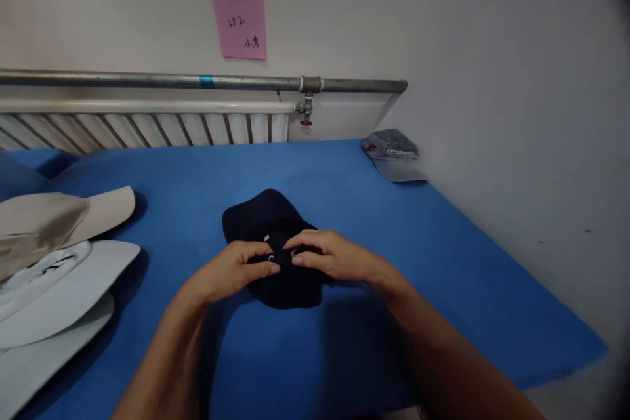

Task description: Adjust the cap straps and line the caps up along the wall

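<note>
A black baseball cap (290, 292) lies on the blue table, its brim turned toward the far left. My left hand (236, 269) pinches the cap's left side between thumb and fingers, close to a small metal ring or buckle. From the right, my right hand (332, 254) grips the cap with thumb and fingers, its tips a short way from the left hand's. A small white label shows inside the cap, just above the left fingers. The cap part under both hands is partly hidden.
White and beige caps (105, 259) are piled at the left on the blue table (197, 174). A grey cap (396, 154) rests at the far right edge by the wall. Behind the table run a metal pipe (147, 81) and a white radiator (216, 128); a pink note (239, 25) hangs above.
</note>
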{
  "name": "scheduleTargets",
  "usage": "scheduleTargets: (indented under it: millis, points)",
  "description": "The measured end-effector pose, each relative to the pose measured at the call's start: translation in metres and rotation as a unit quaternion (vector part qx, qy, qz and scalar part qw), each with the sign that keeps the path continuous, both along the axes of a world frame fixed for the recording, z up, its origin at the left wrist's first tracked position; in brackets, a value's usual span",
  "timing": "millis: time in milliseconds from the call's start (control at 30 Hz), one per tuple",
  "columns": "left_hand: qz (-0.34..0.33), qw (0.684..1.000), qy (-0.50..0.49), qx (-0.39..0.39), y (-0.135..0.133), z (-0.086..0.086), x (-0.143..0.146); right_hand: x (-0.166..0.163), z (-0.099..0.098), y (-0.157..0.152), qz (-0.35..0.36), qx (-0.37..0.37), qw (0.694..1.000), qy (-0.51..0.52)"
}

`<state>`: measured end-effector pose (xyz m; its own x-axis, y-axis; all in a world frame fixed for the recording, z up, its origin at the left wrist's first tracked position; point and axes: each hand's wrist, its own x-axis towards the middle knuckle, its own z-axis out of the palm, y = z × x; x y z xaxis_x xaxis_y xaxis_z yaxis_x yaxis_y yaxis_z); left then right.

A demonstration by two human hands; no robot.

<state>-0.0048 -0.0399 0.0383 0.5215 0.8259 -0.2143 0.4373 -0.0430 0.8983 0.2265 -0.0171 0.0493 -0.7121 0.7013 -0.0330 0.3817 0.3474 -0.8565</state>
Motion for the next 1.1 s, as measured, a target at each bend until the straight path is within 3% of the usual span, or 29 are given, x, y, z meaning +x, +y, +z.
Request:
scheduleTargets:
  millis: [100,267,467,733,1100]
  points:
    - [-0.009,1.000,-0.003,-0.001,0.000,0.001,0.000,-0.001,0.002,-0.002,0.023,-0.012,1.000,0.005]
    - [-0.027,0.999,-0.017,-0.001,-0.002,0.001,0.001,-0.001,0.000,-0.001,0.002,-0.085,0.996,0.019]
    - [0.010,0.999,-0.013,0.046,-0.003,0.000,0.005,-0.004,-0.005,-0.001,-0.035,-0.146,0.988,0.040]
    - [-0.017,0.999,-0.006,0.035,-0.003,0.004,0.005,-0.007,-0.001,-0.004,-0.046,-0.116,0.991,0.054]
    - [-0.052,0.997,-0.059,-0.020,-0.005,0.006,-0.001,-0.012,0.000,-0.010,-0.042,-0.142,0.985,0.088]
